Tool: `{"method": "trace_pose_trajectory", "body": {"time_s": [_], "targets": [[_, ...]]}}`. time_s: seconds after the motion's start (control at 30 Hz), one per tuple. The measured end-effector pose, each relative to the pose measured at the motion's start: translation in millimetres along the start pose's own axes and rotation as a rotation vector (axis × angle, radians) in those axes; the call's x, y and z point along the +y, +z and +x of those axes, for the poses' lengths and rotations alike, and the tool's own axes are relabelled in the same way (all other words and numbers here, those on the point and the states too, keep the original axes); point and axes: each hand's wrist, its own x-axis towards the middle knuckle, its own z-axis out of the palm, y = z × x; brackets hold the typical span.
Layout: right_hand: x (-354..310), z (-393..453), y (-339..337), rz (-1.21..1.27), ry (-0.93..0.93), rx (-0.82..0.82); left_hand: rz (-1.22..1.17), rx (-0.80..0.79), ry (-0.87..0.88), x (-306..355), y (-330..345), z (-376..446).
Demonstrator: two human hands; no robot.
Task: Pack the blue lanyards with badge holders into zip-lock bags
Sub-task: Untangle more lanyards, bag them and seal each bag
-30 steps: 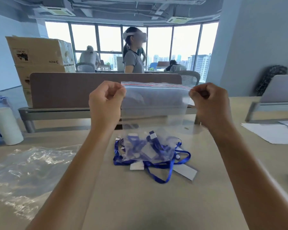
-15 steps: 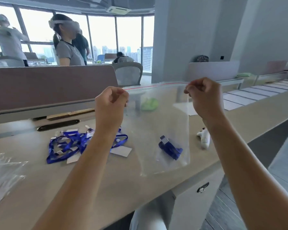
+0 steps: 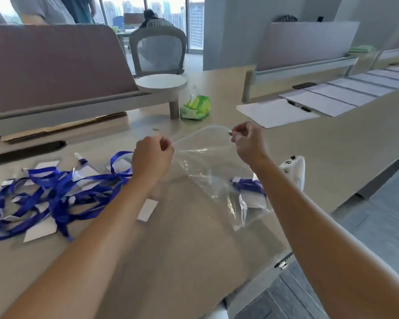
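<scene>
A clear zip-lock bag point(image 3: 207, 171) lies slack over the desk, its red-lined mouth bowed between my hands. My left hand point(image 3: 151, 155) pinches the left end of the mouth and my right hand point(image 3: 248, 141) pinches the right end. One blue lanyard with a badge holder point(image 3: 249, 187) sits inside the bag's lower part, resting on the desk near the right edge. A tangled pile of blue lanyards with badge holders point(image 3: 53, 192) lies on the desk to the left of my left forearm.
A loose white card point(image 3: 147, 209) lies beside my left forearm. A white controller point(image 3: 295, 168) sits close to the desk's right edge. A green tissue pack point(image 3: 195, 108), papers with a pen point(image 3: 276, 112) and a desk divider point(image 3: 55, 65) stand farther back.
The bag has come down from hanging upright in the air to lying slack on the desk. My hands have lowered and moved closer together, bowing the mouth. The view has turned right and down.
</scene>
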Motion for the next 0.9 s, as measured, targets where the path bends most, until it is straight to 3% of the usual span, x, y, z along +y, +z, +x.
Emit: {"method": "trace_pose_trajectory", "body": {"time_s": [0.13, 0.23, 0.47, 0.6, 0.7, 0.8, 0.9], "targets": [[23.5, 9.8, 18.4, -0.114, 0.099, -0.199, 0.177, -0.193, 0.028, -30.1, 16.4, 17.5], [27.8, 8.5, 21.2, -0.170, 0.112, -0.256, 0.211, -0.242, 0.047, -37.7, 14.4, 18.1], [-4.0, -47.6, 39.4, -0.290, -0.106, -0.310, 0.152, -0.239, 0.088, -47.3, -40.6, -8.7], [-26.2, -110.0, 70.9, -0.383, -0.230, -0.497, 0.110, -0.243, 0.112, -70.7, -87.4, -39.5], [-37.2, -152.6, 90.2, -0.611, -0.273, -0.616, 0.090, -0.309, 0.142, -91.1, -115.3, -68.2], [-40.4, -177.1, 98.3, -0.833, -0.352, -0.585, 0.129, -0.397, 0.184, -109.6, -129.4, -92.2], [-40.8, -183.1, 97.0, -0.800, -0.263, -0.571, 0.237, -0.431, 0.238, -120.6, -131.8, -108.2]]}}
